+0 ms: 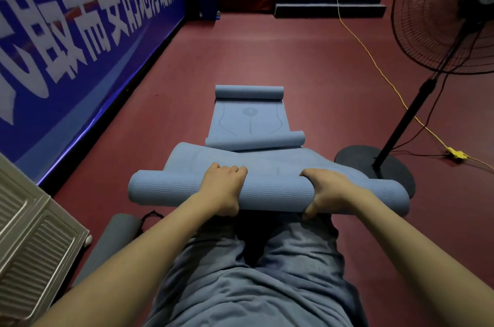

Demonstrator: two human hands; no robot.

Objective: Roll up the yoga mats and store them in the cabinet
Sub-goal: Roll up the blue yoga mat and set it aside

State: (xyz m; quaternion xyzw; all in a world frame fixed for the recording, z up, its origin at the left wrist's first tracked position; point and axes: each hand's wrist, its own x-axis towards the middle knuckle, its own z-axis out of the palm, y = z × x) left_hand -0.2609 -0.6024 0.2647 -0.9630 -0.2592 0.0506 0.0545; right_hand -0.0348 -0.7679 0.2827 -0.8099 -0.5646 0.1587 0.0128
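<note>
A blue yoga mat (165, 189) lies partly rolled across the red floor just in front of my knees. My left hand (222, 189) grips the roll left of its middle, fingers over the top and thumb underneath. My right hand (324, 191) grips it right of the middle the same way. Beyond it a second blue yoga mat (250, 119) lies on the floor with both ends curled up. A dark grey rolled mat (112, 242) rests on the floor at my left. The white louvred cabinet (29, 241) stands at the lower left.
A tall blue banner wall (80, 32) runs along the left. A black standing fan (438, 32) rises at the right, its round base (355, 162) touching the near mat's right end. A yellow cable (374, 64) crosses the floor. Steps (328, 4) lead to a stage at the back.
</note>
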